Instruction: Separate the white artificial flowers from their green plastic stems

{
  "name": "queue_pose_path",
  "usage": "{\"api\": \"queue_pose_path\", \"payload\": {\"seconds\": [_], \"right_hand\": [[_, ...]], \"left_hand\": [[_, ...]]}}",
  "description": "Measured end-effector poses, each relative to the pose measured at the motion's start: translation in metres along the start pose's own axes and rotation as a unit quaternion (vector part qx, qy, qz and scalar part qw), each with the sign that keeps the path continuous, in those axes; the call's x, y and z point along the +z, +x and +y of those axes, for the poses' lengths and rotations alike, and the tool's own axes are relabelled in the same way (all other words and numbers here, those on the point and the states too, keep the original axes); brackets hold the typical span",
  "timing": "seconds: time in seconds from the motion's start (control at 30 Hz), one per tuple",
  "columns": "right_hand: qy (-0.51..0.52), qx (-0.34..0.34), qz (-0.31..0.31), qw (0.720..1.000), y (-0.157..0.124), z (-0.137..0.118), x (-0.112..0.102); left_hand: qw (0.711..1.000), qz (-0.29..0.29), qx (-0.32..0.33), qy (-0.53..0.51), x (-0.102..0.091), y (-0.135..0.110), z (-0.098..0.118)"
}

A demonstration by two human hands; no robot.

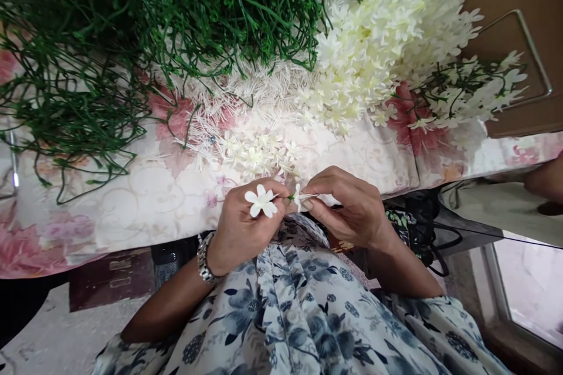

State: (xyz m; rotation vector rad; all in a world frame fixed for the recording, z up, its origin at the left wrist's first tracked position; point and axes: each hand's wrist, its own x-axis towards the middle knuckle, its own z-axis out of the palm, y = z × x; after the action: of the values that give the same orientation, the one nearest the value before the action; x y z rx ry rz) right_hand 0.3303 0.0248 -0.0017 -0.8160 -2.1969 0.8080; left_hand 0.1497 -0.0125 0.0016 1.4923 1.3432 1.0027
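Both hands meet near the table's front edge. My left hand [248, 222], with a metal watch [204, 258] at its wrist, pinches a green plastic stem [289, 197]. A white artificial flower [263, 201] sticks out over the left fingers, seemingly on the same stem. My right hand [349, 205] has thumb and forefinger closed on a thin white stamen piece [308, 195], which passes through a second white blossom [298, 197] at the stem's tip. A small pile of loose white blossoms [261, 152] lies just beyond the hands.
A big heap of green plastic stems [220, 6] covers the back left. White stamen pieces [264, 91] are scattered in the middle. Cream-white blossoms [378, 35] are heaped at the back right, beside finished-looking flower sprigs [475, 91]. A floral tablecloth [145, 199] covers the table; a brown board [523, 41] stands right.
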Motion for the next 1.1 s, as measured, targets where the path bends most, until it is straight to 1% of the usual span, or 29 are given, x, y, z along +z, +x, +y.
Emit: {"api": "queue_pose_path", "payload": {"seconds": [0.13,0.23,0.37,0.43,0.57,0.73,0.83,0.93,1.1], "right_hand": [[-0.005,0.008,-0.042,0.999,0.006,-0.004,-0.004],[-0.011,0.005,-0.074,0.997,0.01,-0.006,-0.005],[-0.045,0.005,-0.107,0.993,0.012,-0.007,-0.006],[-0.048,0.006,-0.106,0.993,0.011,-0.006,-0.005],[-0.012,0.012,-0.077,0.997,0.01,-0.003,-0.001],[0.031,0.022,-0.063,0.997,0.007,0.003,0.002],[0.049,0.035,-0.042,0.997,0.005,0.006,0.005],[0.059,0.04,-0.035,0.997,0.004,0.008,0.008],[0.078,0.039,-0.044,0.995,0.003,0.009,0.007]], "left_hand": [[1.0,-0.011,-0.01,0.009,-0.003,0.0,0.0],[0.999,-0.02,-0.003,0.027,-0.003,-0.002,-0.003],[0.999,-0.032,0.008,0.035,-0.002,-0.002,-0.006],[0.999,-0.037,0.009,0.035,-0.002,-0.001,-0.008],[0.998,-0.043,0.017,0.033,0.001,-0.001,-0.009],[0.999,-0.026,-0.016,-0.018,0.004,-0.001,-0.009],[0.999,-0.017,-0.027,-0.042,0.004,-0.001,-0.008],[0.999,-0.013,-0.016,-0.029,0.003,-0.001,-0.009],[1.0,-0.017,0.007,0.004,0.001,-0.002,-0.01]]}}
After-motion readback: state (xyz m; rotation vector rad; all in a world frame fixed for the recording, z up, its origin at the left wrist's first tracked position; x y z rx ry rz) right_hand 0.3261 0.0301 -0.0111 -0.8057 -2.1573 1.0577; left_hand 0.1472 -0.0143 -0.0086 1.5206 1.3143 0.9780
